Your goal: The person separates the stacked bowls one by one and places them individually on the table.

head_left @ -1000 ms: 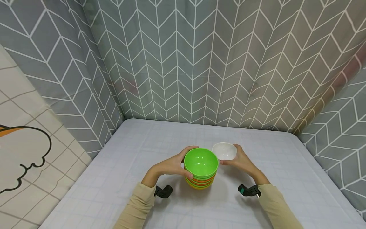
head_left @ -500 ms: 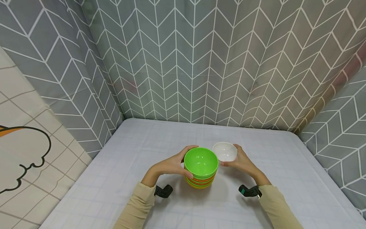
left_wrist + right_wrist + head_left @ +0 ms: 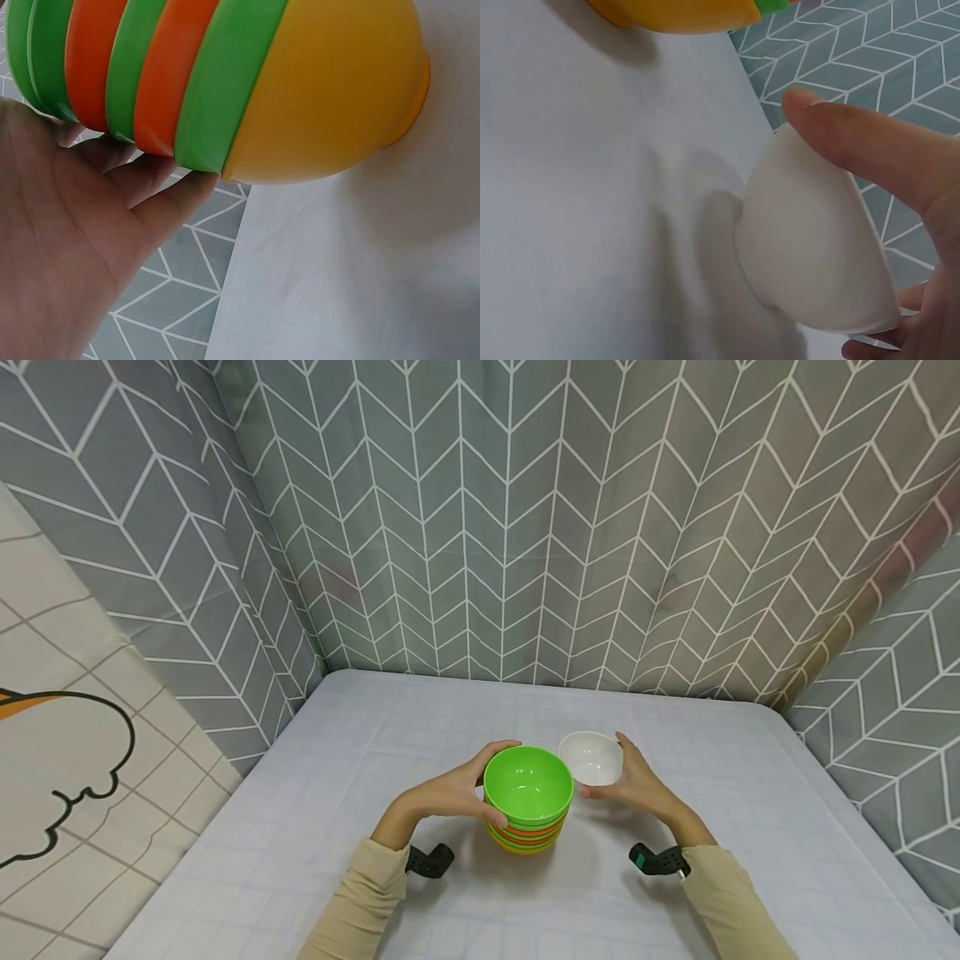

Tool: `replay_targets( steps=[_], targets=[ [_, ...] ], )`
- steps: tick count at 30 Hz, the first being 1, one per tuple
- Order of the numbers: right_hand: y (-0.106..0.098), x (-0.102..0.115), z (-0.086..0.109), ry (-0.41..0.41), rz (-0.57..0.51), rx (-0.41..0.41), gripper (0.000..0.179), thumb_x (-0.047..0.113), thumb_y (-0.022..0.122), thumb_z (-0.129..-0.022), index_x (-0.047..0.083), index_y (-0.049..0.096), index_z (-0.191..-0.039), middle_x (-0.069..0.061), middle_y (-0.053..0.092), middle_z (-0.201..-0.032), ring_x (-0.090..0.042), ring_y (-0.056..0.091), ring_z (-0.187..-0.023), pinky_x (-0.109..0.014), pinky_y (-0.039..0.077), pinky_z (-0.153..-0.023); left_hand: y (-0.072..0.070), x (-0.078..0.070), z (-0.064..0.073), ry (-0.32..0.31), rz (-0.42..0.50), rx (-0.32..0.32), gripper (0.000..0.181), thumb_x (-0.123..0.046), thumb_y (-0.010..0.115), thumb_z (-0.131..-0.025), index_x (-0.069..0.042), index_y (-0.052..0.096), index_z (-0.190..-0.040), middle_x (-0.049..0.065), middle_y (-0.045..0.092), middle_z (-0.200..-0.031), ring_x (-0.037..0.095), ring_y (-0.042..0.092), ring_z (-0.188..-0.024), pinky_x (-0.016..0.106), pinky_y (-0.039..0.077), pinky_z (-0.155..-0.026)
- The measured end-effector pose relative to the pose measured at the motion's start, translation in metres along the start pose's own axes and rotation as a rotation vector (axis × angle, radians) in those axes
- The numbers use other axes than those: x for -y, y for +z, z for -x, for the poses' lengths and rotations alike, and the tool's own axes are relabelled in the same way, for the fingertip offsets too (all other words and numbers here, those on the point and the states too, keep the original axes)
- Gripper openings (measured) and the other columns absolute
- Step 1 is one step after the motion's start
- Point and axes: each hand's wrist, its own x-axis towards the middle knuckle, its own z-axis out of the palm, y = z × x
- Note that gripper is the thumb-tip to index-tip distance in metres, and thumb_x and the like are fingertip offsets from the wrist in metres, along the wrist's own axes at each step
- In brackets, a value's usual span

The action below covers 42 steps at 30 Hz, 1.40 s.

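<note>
In the head view a tall stack of nested bowls (image 3: 528, 789) stands on the table, bright green on top. The left wrist view shows green and orange rims over a yellow bottom bowl (image 3: 330, 97). My left hand (image 3: 453, 789) holds the stack from its left side, thumb in front and fingers behind. Just right of the stack is a single white bowl (image 3: 591, 758). My right hand (image 3: 633, 785) grips it from the right, the thumb (image 3: 855, 139) against one side and fingers at the opposite edge. The white bowl's foot is close to or on the table.
A pale cloth covers the table (image 3: 375, 718). Grey curtains with a white zigzag pattern (image 3: 480, 527) rise behind it and at both sides. A black wrist device (image 3: 430, 862) sits at the left cuff, and another (image 3: 656, 860) at the right one.
My right hand and the white bowl have shifted very slightly to the right. The left hand and the stack look unmoved.
</note>
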Motion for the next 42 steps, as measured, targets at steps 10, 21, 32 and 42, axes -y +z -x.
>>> replay_targets(
  steps=[10,21,32,42],
  targets=[
    [-0.016,0.029,0.009,-0.071,0.032,-0.054,0.116,0.036,0.085,-0.073,-0.007,0.009,-0.150,-0.030,0.023,-0.149,-0.050,0.024,-0.135,-0.065,0.026,-0.103,0.000,0.000,0.001,-0.009,0.003,-0.002,0.099,-0.036,0.084,-0.073,-0.031,0.021,-0.150,-0.008,0.044,-0.140,0.013,0.042,-0.128,0.045,0.031,-0.105],
    [-0.017,0.076,0.026,-0.262,-0.150,-0.009,0.096,0.029,0.082,-0.078,0.005,0.023,-0.151,-0.017,0.030,-0.152,-0.039,0.026,-0.139,-0.055,0.025,-0.109,0.001,-0.002,0.001,0.011,-0.013,0.000,0.099,-0.039,0.083,-0.074,-0.030,0.021,-0.150,-0.008,0.043,-0.140,0.012,0.041,-0.129,0.046,0.030,-0.106],
    [-0.006,0.103,0.040,-0.432,-0.140,0.133,0.106,0.034,0.089,-0.068,0.008,0.026,-0.149,-0.007,0.034,-0.149,-0.030,0.032,-0.138,-0.049,0.029,-0.109,0.002,-0.003,0.002,0.018,-0.033,0.002,0.100,-0.023,0.084,-0.075,-0.024,0.019,-0.152,-0.005,0.045,-0.139,0.013,0.041,-0.129,0.042,0.032,-0.106],
    [0.009,0.100,0.042,-0.430,-0.123,0.189,0.110,0.043,0.089,-0.066,0.007,0.027,-0.149,-0.009,0.037,-0.148,-0.028,0.040,-0.132,-0.052,0.037,-0.102,0.001,-0.002,0.002,0.044,-0.024,0.014,0.099,-0.022,0.084,-0.074,-0.024,0.022,-0.151,-0.007,0.044,-0.139,0.011,0.042,-0.128,0.037,0.032,-0.107]
  ],
)
